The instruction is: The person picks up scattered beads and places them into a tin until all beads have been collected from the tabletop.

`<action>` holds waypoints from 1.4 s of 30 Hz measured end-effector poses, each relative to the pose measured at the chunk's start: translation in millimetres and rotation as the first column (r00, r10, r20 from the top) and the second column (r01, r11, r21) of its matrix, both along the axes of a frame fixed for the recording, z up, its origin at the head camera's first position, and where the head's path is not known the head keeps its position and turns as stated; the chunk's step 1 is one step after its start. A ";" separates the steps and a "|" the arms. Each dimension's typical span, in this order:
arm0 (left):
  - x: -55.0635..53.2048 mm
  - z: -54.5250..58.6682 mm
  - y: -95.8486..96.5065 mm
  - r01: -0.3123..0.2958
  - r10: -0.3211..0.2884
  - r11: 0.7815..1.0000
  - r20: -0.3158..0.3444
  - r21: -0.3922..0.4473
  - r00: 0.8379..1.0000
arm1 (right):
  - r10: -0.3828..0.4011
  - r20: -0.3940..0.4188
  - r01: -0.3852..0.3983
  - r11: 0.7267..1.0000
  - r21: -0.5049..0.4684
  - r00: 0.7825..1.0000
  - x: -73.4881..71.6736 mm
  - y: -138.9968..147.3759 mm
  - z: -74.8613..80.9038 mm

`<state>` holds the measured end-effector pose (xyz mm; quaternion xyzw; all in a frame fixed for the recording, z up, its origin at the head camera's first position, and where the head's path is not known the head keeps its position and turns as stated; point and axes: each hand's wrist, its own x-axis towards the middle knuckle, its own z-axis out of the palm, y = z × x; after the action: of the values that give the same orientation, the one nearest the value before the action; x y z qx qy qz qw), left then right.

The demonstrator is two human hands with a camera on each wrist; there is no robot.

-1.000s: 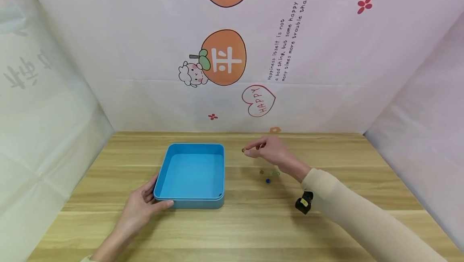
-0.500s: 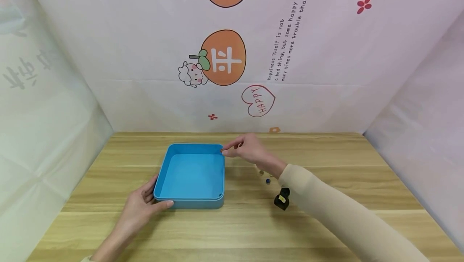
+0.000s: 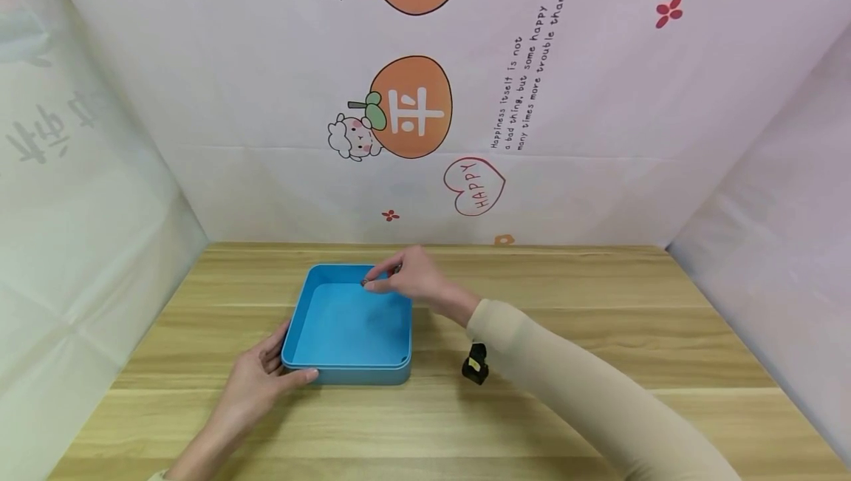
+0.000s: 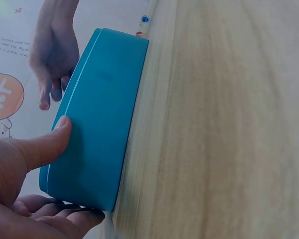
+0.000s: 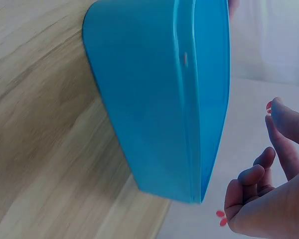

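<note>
Box [image 3: 362, 374], blue, sits on the table [image 3: 399, 429], its near-left corner gripped by the left hand [image 3: 255, 377]. From afar, I watch the right hand [image 3: 419, 278] pinch a small bead [image 3: 364, 283] above the box's far side.

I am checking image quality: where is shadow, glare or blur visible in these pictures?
Head: soft shadow inside the blue box; left wrist: wooden table blurred, bright haze in the top-left corner; right wrist: wooden table darker beside the blue box.
</note>
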<state>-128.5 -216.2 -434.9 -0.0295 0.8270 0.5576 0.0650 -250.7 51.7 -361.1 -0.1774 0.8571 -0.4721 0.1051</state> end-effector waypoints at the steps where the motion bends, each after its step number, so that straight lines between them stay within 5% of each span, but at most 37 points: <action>1: 0.2 0.4 0.1 0.000 0.000 1.000 0.002 0.000 1.000 | 0.003 -0.001 -0.003 1.000 0.002 1.000 0.9 -3.1 0.0; 25: -0.3 1.7 0.7 0.008 -0.008 1.000 0.008 -0.001 1.000 | -0.038 0.009 0.038 0.999 0.036 0.999 1.1 -36.4 -27.4; 34: 0.5 0.9 1.0 0.006 -0.006 1.000 0.007 0.002 1.000 | -0.092 0.001 0.092 0.995 -0.042 0.996 0.0 -36.0 -19.1; 42: 2.3 1.2 1.2 -0.007 0.007 1.000 0.010 0.011 1.000 | -0.113 -0.030 0.107 0.982 -0.155 0.993 4.6 2.2 -0.8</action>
<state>-126.2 -215.0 -433.8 -0.0350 0.8234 0.5624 0.0673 -246.1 53.9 -361.9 -0.1463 0.8287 -0.5381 0.0484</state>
